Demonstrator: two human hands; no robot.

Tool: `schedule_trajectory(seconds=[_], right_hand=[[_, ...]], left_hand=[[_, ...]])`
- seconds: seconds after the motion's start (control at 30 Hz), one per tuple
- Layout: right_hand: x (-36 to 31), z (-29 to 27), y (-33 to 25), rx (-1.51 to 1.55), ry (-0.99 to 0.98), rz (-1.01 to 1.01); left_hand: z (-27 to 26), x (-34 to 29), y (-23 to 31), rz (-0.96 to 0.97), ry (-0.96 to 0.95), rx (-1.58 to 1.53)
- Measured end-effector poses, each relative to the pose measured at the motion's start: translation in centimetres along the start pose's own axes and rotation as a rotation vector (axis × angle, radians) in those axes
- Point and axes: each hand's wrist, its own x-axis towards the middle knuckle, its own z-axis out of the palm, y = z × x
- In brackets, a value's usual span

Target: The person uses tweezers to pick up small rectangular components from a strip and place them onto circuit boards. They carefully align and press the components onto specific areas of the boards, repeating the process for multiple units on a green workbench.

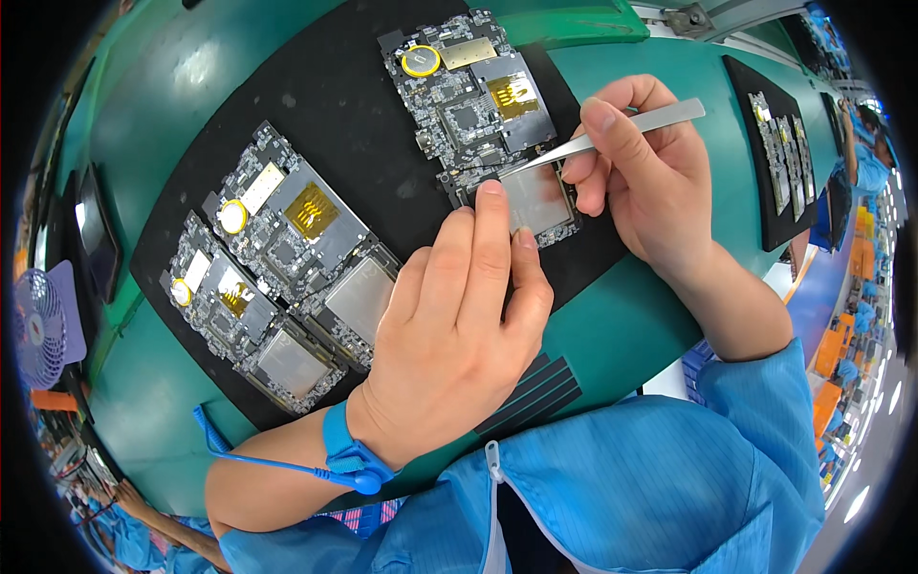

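Note:
My right hand [655, 182] holds metal tweezers [660, 117] between thumb and fingers. Their tips reach the upper edge of a silver shield plate [535, 203] on a circuit board [469, 115]. My left hand [459, 306] rests on that same board, fingers stretched out. Its index fingertip and thumb tip touch the plate's left side and lower area. The board carries a round yellow-rimmed coin cell [421, 61] and an amber tape patch [513, 97]. Whether the tweezers pinch anything at the plate's edge is too small to tell.
Two similar circuit boards [306, 215] [234, 301] lie left on the black mat [335, 105]. Black strips [531, 392] sit on the green table [622, 330] near me. More boards [782, 158] occupy another mat at right. A purple fan [43, 320] stands far left; a blue wrist strap [342, 445] circles my left wrist.

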Motion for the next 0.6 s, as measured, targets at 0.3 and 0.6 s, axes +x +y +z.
schedule_trajectory(seconds=[0.3, 0.6], right_hand=[[-0.4, 0.4, -0.1, -0.042, 0.047, -0.003], [-0.9, 0.6, 0.8, 0.033, 0.004, -0.180]], left_hand=[[-1.1, 1.1, -1.1, 0.009, -0.053, -0.155], [-0.9, -0.4, 0.0, -0.005, -0.106, -0.051]])
